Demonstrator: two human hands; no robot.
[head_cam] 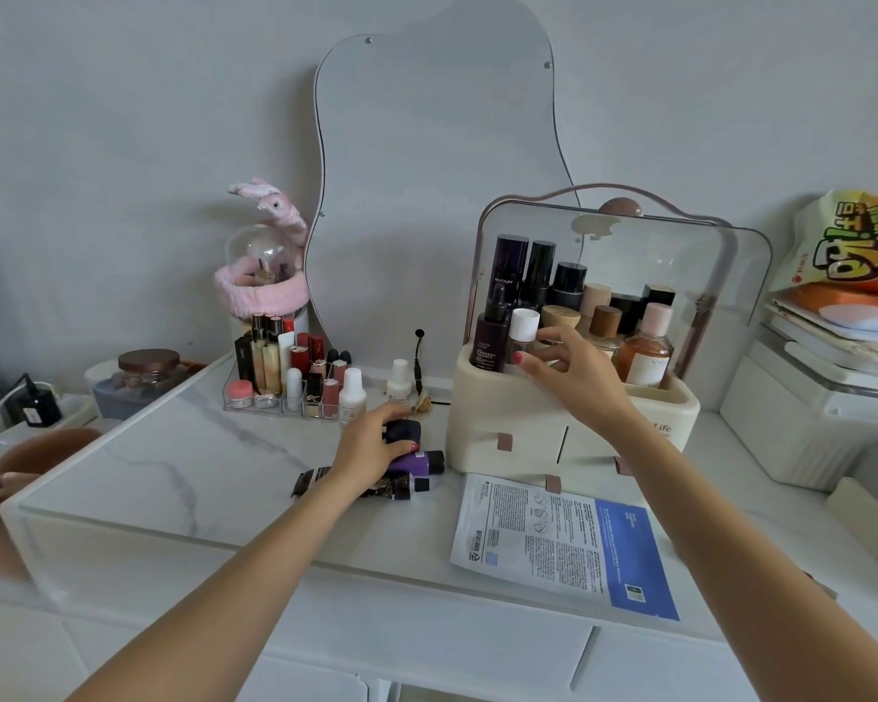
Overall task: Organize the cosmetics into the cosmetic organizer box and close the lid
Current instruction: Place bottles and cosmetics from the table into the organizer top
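Note:
The cream cosmetic organizer box [523, 428] stands at the right of the marble top, its clear lid [680, 255] raised, with several bottles standing inside. My right hand [574, 367] is at the box's front left, thumb and fingers around a small clear bottle with a white ribbed cap [524, 326]. My left hand [376, 443] rests on a small dark compact [404, 430] lying on the tabletop. A purple tube [422, 462] and a dark tube [401, 486] lie just under that hand.
A clear tray of lipsticks and small bottles [295, 377] sits at the back left, two white bottles [399, 382] beside it. A sheet mask packet [563, 544] lies in front of the box. A wavy mirror [427, 169] leans on the wall. Stacked containers [822, 397] stand right.

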